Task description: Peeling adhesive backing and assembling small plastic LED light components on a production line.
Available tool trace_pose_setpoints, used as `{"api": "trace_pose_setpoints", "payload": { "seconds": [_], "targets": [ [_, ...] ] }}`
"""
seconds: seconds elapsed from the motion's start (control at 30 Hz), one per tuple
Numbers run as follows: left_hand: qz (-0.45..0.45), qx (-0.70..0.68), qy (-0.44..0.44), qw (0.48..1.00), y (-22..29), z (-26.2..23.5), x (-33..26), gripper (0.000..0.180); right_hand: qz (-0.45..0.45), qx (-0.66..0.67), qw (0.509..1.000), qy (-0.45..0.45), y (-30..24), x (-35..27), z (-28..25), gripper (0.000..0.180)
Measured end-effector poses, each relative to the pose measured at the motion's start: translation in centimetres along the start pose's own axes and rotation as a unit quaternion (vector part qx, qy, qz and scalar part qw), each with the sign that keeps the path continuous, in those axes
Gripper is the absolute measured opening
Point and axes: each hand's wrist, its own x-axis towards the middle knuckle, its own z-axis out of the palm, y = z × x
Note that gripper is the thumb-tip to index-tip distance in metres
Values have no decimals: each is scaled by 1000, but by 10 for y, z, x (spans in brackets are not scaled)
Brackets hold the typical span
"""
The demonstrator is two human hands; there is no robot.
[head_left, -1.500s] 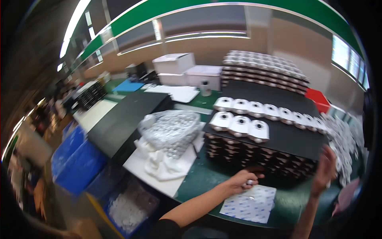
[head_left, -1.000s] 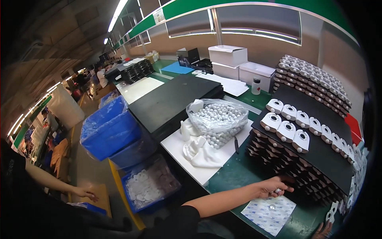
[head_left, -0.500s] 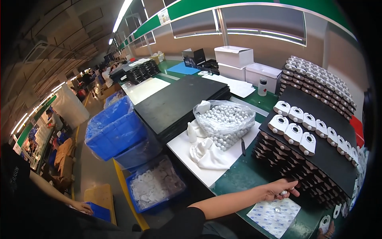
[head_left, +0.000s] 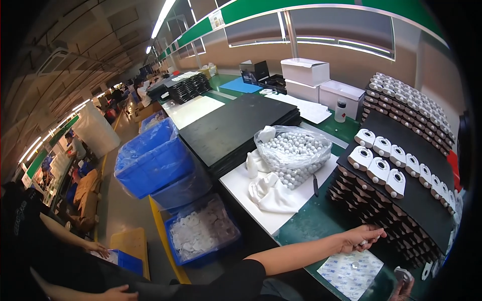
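My left hand [head_left: 362, 238] is closed above the bench, just in front of the stacked black trays. A small white ball [head_left: 363, 243] shows between its curled fingers. Below that hand lies a white liner sheet [head_left: 351, 273] with blue print and a clear round spot. At the lower right edge, my right hand [head_left: 402, 287] grips a white oval part [head_left: 403, 274], partly dark in shadow. Similar white parts [head_left: 380, 171], each with a round hole and a ball at one end, stand in rows on the top black tray [head_left: 427, 200].
A clear bag of white balls [head_left: 296, 150] and a white cloth [head_left: 271, 194] lie on white board, beside a black-handled tool [head_left: 315, 185]. Blue bins [head_left: 150, 168] stand left of the bench. Another person's hands [head_left: 98, 248] show at far left. Filled trays [head_left: 406, 110] rise behind.
The view has shifted, so the bench appears farther right. My right hand has lifted the white part and tilted it. My left hand's fingers have drawn closer together.
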Motion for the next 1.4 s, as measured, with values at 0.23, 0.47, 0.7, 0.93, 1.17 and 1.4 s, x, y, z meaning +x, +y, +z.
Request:
{"api": "trace_pose_setpoints", "payload": {
  "seconds": [0.23, 0.47, 0.7, 0.93, 1.17, 1.4],
  "targets": [
    [8, 15, 19, 1000, 8, 5, -13, 29, 13, 18, 986, 168, -17, -6, 51, 48],
    [19, 25, 6, 999, 10, 7, -12, 27, -2, -39, 984, 173, -9, -10, 47, 44],
    [0, -15, 18, 1000, 9, 3, -11, 28, -32, -42, 986, 161, -15, -13, 49, 38],
    [21, 10, 25, 999, 8, 3, -12, 24, -22, -69, 985, 156, -23, -12, 52, 37],
    [25, 19, 6, 999, 4, -2, -7, 32, -31, -52, 987, 151, -18, -13, 49, 37],
    [17, 14, -1, 1000, 9, 0, -9, 32, -52, -40, 983, 171, -20, -11, 53, 34]
  ]
}}
